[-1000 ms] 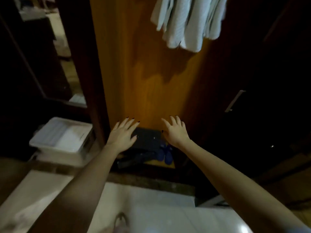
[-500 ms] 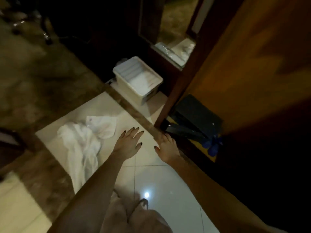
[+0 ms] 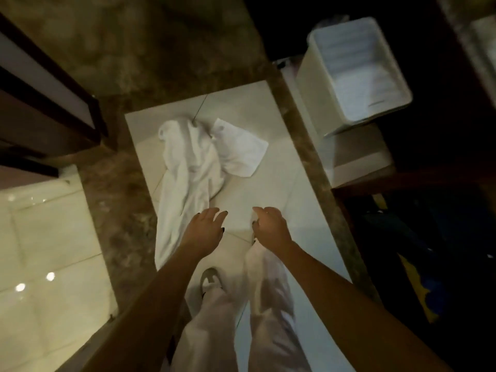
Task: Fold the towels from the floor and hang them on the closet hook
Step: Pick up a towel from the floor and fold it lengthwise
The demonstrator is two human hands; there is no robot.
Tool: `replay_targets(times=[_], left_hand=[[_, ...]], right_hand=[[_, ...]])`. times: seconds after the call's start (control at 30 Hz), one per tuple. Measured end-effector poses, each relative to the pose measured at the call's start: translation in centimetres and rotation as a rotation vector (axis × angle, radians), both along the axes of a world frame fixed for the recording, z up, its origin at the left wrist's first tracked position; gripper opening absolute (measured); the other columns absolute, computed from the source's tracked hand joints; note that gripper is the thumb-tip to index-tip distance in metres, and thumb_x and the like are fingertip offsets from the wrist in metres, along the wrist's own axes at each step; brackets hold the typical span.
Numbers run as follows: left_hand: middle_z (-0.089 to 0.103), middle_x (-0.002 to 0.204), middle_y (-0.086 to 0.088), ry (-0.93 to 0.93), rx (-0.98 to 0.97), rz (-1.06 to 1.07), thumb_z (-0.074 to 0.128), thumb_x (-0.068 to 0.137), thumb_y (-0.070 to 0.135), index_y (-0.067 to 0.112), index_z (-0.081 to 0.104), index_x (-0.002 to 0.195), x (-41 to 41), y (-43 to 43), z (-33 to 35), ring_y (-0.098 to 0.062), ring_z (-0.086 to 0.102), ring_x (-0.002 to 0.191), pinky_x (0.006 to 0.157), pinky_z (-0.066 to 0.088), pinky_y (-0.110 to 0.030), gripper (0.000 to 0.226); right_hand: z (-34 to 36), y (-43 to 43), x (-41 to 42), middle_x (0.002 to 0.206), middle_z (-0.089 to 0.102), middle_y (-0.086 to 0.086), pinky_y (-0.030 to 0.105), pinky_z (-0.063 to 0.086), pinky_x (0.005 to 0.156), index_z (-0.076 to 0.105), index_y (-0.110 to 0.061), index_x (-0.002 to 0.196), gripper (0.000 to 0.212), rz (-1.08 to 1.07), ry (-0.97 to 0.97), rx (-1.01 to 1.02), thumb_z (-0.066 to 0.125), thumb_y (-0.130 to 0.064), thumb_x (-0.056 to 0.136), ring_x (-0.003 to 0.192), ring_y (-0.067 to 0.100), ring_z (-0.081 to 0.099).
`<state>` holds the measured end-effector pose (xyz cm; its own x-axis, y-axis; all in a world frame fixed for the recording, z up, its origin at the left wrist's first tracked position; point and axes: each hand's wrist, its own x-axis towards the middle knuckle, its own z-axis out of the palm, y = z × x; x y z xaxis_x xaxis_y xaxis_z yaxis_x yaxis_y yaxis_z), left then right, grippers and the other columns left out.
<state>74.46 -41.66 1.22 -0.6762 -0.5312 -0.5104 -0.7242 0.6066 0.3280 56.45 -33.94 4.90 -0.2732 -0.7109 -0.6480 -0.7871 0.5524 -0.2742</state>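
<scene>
On the pale tiled floor [image 3: 279, 189], framed on both sides by a dark marble border [image 3: 304, 146], the crumpled white towels [image 3: 192, 167] lie in a heap just ahead of the person, with bare tile free to their right up to the border and a white plastic bin [image 3: 312, 79] beyond it. The left hand [image 3: 205, 228] hovers by the heap's near edge and the right hand [image 3: 269, 224] over bare tile, both with loose fingers, holding nothing. Since half a second ago the orange closet door has left the view and the towels are closer to the hands.
</scene>
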Motion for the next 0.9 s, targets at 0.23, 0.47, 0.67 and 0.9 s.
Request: replay_targets(times=[0.23, 0.47, 0.67, 0.9], left_hand=[[0.030, 0.153, -0.010, -0.033, -0.007, -0.010, 0.044, 0.098, 0.024, 0.017, 0.029, 0.148, -3.6, -6.0, -16.4, -0.023, 0.031, 0.138, 0.111, 0.025, -0.036, 0.052], [0.022, 0.156, -0.008, 0.056, -0.165, -0.082, 0.037, 0.100, 0.022, 0.018, 0.022, 0.151, -12.6, -16.3, -30.8, -0.021, 0.025, 0.142, 0.114, 0.020, -0.036, 0.053], [0.018, 0.158, -0.008, 0.084, -0.331, -0.168, 0.038, 0.100, 0.024, 0.020, 0.019, 0.151, -19.1, -25.9, -39.7, -0.023, 0.020, 0.143, 0.114, 0.016, -0.038, 0.055], [0.009, 0.160, -0.006, 0.088, -0.459, -0.173, 0.031, 0.102, 0.022, 0.030, 0.014, 0.151, -23.9, -31.6, -46.1, -0.024, 0.013, 0.146, 0.117, 0.015, -0.046, 0.052]], right_hand=[[-16.9, -6.7, -6.1, 0.142, 0.043, 0.015, 0.039, 0.031, 0.108, 0.034, -0.014, 0.148, 0.049, 0.000, 0.036, 0.097, 0.043, -0.025, 0.101, 0.134, 0.030, 0.036], [-32.0, -14.8, -13.9, 0.140, 0.045, 0.015, 0.041, 0.036, 0.103, 0.034, -0.012, 0.148, 0.051, -0.077, 0.133, -0.036, 0.046, -0.027, 0.101, 0.130, 0.032, 0.039], [-40.9, -22.9, -19.8, 0.143, 0.045, 0.014, 0.044, 0.037, 0.103, 0.035, -0.015, 0.147, 0.049, -0.069, 0.199, -0.204, 0.045, -0.025, 0.100, 0.130, 0.034, 0.039], [-47.7, -26.9, -23.8, 0.149, 0.038, 0.010, 0.041, 0.034, 0.108, 0.029, -0.022, 0.150, 0.053, 0.016, 0.276, -0.305, 0.046, -0.024, 0.100, 0.133, 0.031, 0.035]])
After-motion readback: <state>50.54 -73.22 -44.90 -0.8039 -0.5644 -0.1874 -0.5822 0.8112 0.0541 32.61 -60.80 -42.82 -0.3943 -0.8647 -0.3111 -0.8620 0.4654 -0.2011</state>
